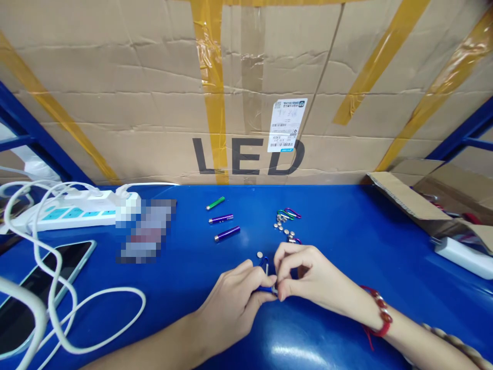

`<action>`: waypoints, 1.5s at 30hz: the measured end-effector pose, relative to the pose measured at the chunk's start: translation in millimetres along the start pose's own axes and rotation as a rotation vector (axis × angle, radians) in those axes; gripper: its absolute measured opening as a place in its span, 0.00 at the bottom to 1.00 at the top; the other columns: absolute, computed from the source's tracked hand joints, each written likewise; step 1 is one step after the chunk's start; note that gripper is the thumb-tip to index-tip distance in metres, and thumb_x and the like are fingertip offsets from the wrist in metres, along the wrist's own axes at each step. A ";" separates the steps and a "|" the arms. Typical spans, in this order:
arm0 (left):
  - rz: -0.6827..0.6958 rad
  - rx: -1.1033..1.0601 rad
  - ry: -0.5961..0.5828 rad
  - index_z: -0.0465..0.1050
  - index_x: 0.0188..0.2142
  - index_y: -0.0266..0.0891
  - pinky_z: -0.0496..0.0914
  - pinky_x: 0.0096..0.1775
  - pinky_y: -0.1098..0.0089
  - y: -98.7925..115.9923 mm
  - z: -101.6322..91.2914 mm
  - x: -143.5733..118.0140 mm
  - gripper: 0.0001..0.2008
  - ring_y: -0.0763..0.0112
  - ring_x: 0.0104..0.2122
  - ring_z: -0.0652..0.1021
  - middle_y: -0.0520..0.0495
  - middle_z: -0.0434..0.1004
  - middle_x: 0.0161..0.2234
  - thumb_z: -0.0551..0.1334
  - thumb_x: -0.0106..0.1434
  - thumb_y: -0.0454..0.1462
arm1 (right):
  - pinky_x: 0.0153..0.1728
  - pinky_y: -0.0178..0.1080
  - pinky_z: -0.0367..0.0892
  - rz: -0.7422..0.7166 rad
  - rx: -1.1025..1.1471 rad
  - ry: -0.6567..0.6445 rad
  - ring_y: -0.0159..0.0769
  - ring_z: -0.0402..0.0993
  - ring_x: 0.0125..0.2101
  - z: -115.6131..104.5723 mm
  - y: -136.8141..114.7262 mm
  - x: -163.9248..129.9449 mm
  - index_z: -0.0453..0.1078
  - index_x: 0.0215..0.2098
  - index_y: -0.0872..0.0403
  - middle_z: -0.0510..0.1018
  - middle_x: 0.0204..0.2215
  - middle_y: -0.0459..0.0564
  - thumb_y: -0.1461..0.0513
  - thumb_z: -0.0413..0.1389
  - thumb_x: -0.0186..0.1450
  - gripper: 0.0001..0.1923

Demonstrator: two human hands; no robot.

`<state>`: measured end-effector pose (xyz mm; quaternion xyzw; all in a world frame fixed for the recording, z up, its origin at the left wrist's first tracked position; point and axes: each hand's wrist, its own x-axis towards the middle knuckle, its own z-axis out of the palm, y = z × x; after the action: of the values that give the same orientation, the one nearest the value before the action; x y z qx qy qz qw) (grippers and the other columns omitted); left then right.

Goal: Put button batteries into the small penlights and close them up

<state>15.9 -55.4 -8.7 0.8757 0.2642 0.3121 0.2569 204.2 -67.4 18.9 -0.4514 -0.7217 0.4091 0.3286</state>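
A slim blue metal tube, like a mini flashlight, is pinched between the thumb and fingers of my left hand. My right hand is closed at the tube's silver end, thumb against fingertips; what lies in that pinch is hidden. Just behind the fingers shows a blue carabiner clip, partly covered. One button cell lies beyond my left hand. Several more button cells are scattered beyond my right hand, by a green carabiner and a red-purple carabiner.
Two purple tubes and a green tube lie on the blue table. To the left are a power strip, white cables and a phone. An open carton and white adapter sit right.
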 end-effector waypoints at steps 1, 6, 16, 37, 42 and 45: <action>0.011 0.004 0.004 0.65 0.30 0.36 0.60 0.29 0.76 -0.2 0.7 -0.2 0.08 0.75 0.26 0.67 0.52 0.68 0.25 0.51 0.65 0.32 | 0.26 0.28 0.59 0.000 -0.022 -0.005 0.23 0.65 0.26 0.3 -0.3 -1.0 0.72 0.21 0.56 0.68 0.26 0.45 0.61 0.63 0.54 0.07; -0.014 0.033 0.018 0.66 0.32 0.38 0.61 0.30 0.76 -1.4 1.5 -0.8 0.06 0.75 0.27 0.67 0.54 0.72 0.28 0.52 0.65 0.33 | 0.29 0.29 0.59 -0.035 -0.127 -0.039 0.24 0.65 0.27 3.1 -0.5 -6.4 0.70 0.24 0.55 0.68 0.28 0.45 0.57 0.53 0.64 0.14; -0.031 -0.012 0.027 0.66 0.38 0.41 0.63 0.37 0.76 -0.6 -2.6 5.1 0.06 0.78 0.28 0.71 0.58 0.75 0.32 0.53 0.65 0.31 | 0.28 0.29 0.58 -0.009 -0.142 0.039 0.23 0.63 0.25 13.0 2.0 -6.2 0.66 0.19 0.56 0.65 0.25 0.46 0.57 0.47 0.68 0.21; -0.190 -0.056 0.044 0.70 0.35 0.39 0.63 0.35 0.75 2.9 -6.5 8.0 0.09 0.73 0.31 0.69 0.52 0.72 0.27 0.52 0.65 0.33 | 0.24 0.28 0.63 -0.483 -0.434 0.325 0.23 0.66 0.25 -4.5 4.4 -2.0 0.76 0.33 0.51 0.67 0.31 0.48 0.60 0.58 0.59 0.05; -0.212 -0.019 -0.020 0.70 0.36 0.39 0.63 0.37 0.75 -2.5 -6.6 6.4 0.08 0.73 0.34 0.71 0.51 0.73 0.32 0.52 0.65 0.34 | 0.24 0.29 0.62 -0.445 -0.393 0.278 0.23 0.65 0.25 -2.9 6.5 -2.1 0.76 0.31 0.51 0.67 0.30 0.48 0.62 0.59 0.59 0.04; -0.212 -0.044 -0.068 0.69 0.38 0.40 0.63 0.38 0.74 -3.8 -7.4 4.5 0.08 0.73 0.35 0.72 0.52 0.73 0.34 0.52 0.65 0.35 | 0.24 0.29 0.61 -0.405 -0.338 0.261 0.23 0.64 0.25 -1.5 7.5 -2.2 0.76 0.30 0.50 0.66 0.29 0.47 0.61 0.59 0.59 0.04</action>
<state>12.7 -47.8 -4.2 0.8472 0.3394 0.2589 0.3164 209.2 -67.1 12.7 -0.3952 -0.8068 0.1476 0.4136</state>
